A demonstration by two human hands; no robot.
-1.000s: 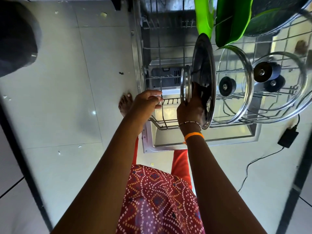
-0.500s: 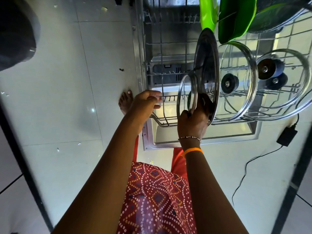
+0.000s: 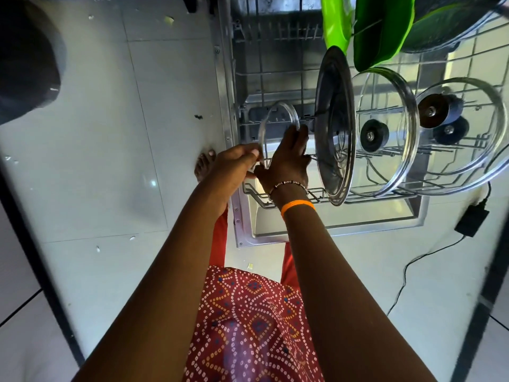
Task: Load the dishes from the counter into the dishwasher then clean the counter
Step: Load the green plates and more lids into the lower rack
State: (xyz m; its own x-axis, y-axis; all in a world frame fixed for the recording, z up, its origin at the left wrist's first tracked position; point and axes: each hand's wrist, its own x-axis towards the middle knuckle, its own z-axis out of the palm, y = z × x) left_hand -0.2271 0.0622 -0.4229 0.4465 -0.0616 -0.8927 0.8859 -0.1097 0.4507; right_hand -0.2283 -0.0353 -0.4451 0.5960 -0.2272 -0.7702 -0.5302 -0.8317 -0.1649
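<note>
Pale glossy floor tiles (image 3: 110,133) fill the left of the view, dotted with small crumbs, with a dark rounded shape (image 3: 24,59) in the top left corner. A bare foot (image 3: 203,164) shows at the edge of the open steel dishwasher door (image 3: 330,227). Just right of it the left hand (image 3: 237,166) has its fingers curled, its grip pinching the lower left rim of a small clear glass lid (image 3: 278,117) held upright over the wire dishwasher rack (image 3: 275,64). The right hand (image 3: 289,158), with a beaded bracelet and an orange band at the wrist, grips the same lid from the right, fingers reaching up its edge. Next stands a round steel lid (image 3: 334,125) on edge in the rack, then a larger glass lid with a black knob (image 3: 385,130), then another knobbed glass lid (image 3: 462,128). Bright green plastic pieces (image 3: 380,31) stand above them. On the floor at far right lies a black adapter with a cable (image 3: 471,220).
</note>
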